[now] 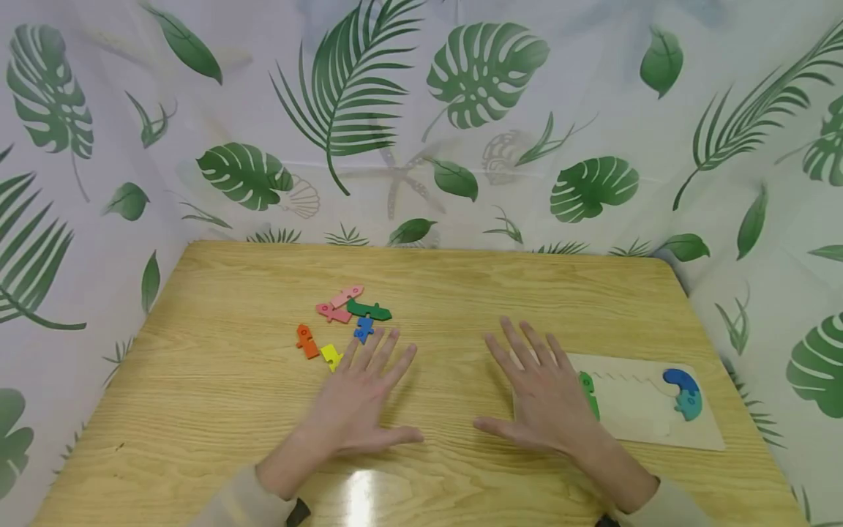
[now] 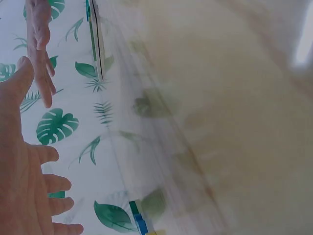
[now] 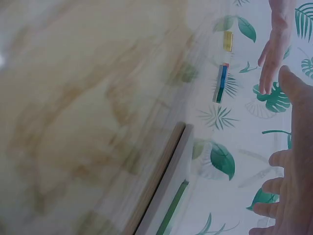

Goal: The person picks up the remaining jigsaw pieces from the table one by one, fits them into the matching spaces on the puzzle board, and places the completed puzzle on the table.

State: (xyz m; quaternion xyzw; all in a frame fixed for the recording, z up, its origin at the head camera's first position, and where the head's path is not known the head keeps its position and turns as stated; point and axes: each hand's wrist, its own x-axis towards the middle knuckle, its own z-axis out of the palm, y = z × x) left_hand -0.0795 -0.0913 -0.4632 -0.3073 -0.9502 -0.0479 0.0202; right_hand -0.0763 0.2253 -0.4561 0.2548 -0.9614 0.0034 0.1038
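In the head view my left hand is spread flat, palm down, over the table, with nothing in it. Just beyond its fingertips lie a blue puzzle piece and a yellow puzzle piece, the yellow one partly covered by the hand. My right hand, fingers spread, overlaps the left end of a pale wooden puzzle board. Set in that board are a green piece, partly hidden by the hand, and a dark blue piece joined to a teal piece. Both wrist views show the hands raised above the tabletop.
Further back lie a dark green piece, a pink piece, a darker pink piece and, to the left, an orange piece. A leaf-printed cloth hangs behind the wooden table and along its sides.
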